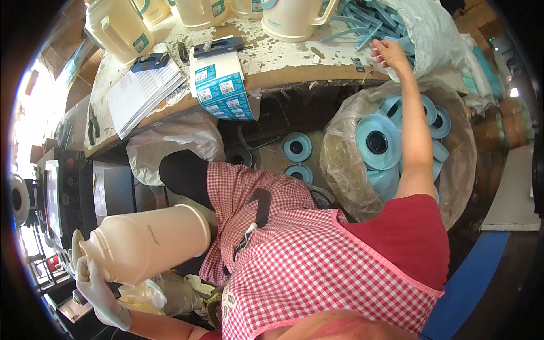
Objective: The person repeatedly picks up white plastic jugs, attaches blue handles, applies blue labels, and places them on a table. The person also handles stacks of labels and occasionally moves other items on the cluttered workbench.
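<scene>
My left hand (pixel 91 280), in a pale glove, grips the neck end of a cream plastic vacuum flask body (pixel 153 240). The flask lies on its side in the air, its wide base towards my apron; small writing marks its wall. At the upper right, my bare right hand (pixel 389 53) reaches over the worn workbench (pixel 293 57). Its fingers are half bent and apart, with nothing visible in them. Right by the fingertips is a pile of light blue plastic strips (pixel 369 19), possibly handles, spilling from a white woven sack (pixel 433 38).
Several cream flasks with handles (pixel 293 19) stand along the bench's back. Sticker sheets (pixel 225 91), a paper stack (pixel 144 95) and pliers (pixel 93 125) lie nearer its edge. Below my right arm, a plastic-lined container (pixel 344 170) holds blue plastic parts (pixel 378 142).
</scene>
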The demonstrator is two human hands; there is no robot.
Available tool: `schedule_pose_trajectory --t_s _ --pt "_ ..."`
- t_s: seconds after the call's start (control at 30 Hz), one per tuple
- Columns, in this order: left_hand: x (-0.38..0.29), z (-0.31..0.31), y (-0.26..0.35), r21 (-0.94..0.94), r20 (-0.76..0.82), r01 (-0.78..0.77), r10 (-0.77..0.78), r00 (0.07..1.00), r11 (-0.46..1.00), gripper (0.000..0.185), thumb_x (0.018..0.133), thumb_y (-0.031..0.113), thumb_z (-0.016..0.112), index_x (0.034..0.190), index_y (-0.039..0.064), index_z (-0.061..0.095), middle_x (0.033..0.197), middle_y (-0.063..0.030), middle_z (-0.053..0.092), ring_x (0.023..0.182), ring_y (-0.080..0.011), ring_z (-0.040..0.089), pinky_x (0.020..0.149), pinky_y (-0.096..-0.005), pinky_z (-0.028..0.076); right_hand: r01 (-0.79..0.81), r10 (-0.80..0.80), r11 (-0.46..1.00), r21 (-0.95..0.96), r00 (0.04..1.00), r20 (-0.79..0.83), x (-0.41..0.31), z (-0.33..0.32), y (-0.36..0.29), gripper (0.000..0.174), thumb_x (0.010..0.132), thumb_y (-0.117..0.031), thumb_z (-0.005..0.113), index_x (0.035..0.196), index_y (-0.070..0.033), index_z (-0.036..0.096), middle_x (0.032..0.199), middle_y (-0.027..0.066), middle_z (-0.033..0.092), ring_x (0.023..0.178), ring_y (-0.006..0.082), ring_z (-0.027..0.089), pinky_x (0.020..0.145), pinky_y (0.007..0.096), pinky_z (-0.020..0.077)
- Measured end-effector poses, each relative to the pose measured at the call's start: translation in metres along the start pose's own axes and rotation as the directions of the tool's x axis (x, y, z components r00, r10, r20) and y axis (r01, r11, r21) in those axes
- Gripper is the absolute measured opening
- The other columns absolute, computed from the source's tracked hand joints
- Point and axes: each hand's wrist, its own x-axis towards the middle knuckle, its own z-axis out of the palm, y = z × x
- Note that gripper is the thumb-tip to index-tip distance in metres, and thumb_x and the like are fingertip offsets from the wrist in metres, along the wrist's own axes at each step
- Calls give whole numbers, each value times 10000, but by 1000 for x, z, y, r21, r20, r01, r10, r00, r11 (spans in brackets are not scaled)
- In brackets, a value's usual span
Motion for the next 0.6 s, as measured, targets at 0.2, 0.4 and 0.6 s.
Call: schedule_pose_trajectory --t_s 0.2,0.4,0.6 --pt "-26 38 -10 111 -92 -147 158 983 983 61 896 -7 560 840 -3 586 1665 -162 425 1503 -282 404 1222 -396 308 -27 148 866 500 968 -203 57 75 15 541 1015 -537 656 1104 -8 728 933 96 776 643 126 663 496 267 468" --pt "-49 50 -19 -96 -229 3 -25 973 995 71 936 3 576 910 -31 632 1653 -158 443 1508 -308 418 1216 -389 332 87 -104 994 -58 755 -648 143 45 87 479 954 -431 773 1104 19 709 754 111 724 555 153 666 423 302 469" --pt "-67 29 -32 -50 -63 -126 123 990 991 106 934 -37 550 958 -35 654 1653 -179 434 1540 -316 379 1250 -407 301 -46 215 927 373 878 -427 99 59 11 410 933 -265 812 1130 74 692 747 114 702 520 168 659 397 306 464"
